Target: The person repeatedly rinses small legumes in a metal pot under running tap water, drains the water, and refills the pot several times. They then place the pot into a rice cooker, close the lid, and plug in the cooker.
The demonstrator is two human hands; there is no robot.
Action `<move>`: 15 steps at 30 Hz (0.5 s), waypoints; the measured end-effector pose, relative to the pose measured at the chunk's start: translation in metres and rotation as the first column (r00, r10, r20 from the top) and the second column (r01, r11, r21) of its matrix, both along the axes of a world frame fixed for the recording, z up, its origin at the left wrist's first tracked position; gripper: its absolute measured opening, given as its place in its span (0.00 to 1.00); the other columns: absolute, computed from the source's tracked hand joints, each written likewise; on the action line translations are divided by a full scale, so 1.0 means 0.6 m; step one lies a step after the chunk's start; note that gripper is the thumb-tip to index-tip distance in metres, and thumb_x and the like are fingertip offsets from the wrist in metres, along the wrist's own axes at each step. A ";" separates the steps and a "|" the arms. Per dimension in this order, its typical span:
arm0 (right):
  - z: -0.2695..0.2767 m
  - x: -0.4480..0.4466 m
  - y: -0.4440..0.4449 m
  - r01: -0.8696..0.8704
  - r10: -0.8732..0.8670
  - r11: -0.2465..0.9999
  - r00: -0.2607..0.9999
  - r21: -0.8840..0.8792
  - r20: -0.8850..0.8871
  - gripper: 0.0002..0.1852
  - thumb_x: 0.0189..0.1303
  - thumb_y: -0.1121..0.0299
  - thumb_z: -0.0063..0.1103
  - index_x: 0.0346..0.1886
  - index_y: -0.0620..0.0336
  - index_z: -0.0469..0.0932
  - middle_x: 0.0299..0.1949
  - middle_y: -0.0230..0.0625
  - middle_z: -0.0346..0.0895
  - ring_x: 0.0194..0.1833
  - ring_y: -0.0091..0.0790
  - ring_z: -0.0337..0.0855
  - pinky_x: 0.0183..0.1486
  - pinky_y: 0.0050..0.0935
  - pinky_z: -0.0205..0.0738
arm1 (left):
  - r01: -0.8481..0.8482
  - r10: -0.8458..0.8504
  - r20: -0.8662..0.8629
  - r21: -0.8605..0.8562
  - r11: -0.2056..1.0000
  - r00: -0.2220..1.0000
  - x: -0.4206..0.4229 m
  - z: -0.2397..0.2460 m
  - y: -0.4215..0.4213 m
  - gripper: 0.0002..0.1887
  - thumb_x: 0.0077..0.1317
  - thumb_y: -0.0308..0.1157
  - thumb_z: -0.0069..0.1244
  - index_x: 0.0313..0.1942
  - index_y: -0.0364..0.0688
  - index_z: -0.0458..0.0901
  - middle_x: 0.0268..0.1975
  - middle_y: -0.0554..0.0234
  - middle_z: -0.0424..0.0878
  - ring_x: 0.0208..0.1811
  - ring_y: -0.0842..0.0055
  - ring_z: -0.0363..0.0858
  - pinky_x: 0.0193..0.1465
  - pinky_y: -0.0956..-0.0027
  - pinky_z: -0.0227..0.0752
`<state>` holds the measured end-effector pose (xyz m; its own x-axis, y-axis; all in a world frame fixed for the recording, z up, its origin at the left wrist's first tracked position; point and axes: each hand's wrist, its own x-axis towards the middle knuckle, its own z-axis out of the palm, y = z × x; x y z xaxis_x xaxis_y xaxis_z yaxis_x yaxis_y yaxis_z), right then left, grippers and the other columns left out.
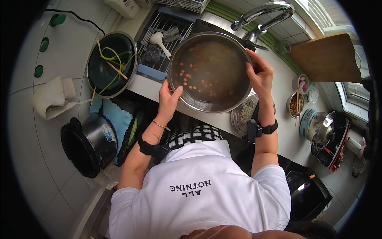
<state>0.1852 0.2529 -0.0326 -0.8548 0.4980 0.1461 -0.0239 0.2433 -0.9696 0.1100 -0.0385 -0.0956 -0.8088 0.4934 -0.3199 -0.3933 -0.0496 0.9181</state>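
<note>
Both my hands grip the rim of a wide stainless steel basin (pixel 206 109). My left hand (pixel 170 97) has its near left side, thumb over the rim; my right hand (pixel 261 70) grasps the far right side. Cloudy brownish water (pixel 215 71) fills much of the basin. Several small reddish-brown pieces, possibly peanuts (pixel 186 77), show in the water, mostly on the left. The basin covers part of the sink area. Just left of it, a white spoon (pixel 159 41) and dark scouring pads (pixel 150 55) rest on a drying rack (pixel 152 70).
A chrome faucet (pixel 262 18) arches behind the basin. On the left, a dark bowl (pixel 95 65) contains green onion scraps and chopsticks. A black-lined bin (pixel 86 149) stands below it. To the right are a wooden cutting board (pixel 325 59), a small bowl of brown food (pixel 295 106) and a glass-lidded electric cooker (pixel 310 125).
</note>
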 end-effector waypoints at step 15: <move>-0.113 -0.030 -0.006 -0.140 0.153 0.981 0.983 -0.131 0.099 0.18 0.61 0.78 0.57 0.56 0.65 0.79 0.34 0.23 0.78 0.32 0.13 0.70 0.36 0.15 0.66 | 0.292 -0.204 0.537 -0.083 0.953 0.819 0.008 0.079 -0.033 0.23 0.65 0.25 0.38 0.62 0.33 0.65 0.54 0.51 0.78 0.53 0.62 0.82 0.52 0.51 0.82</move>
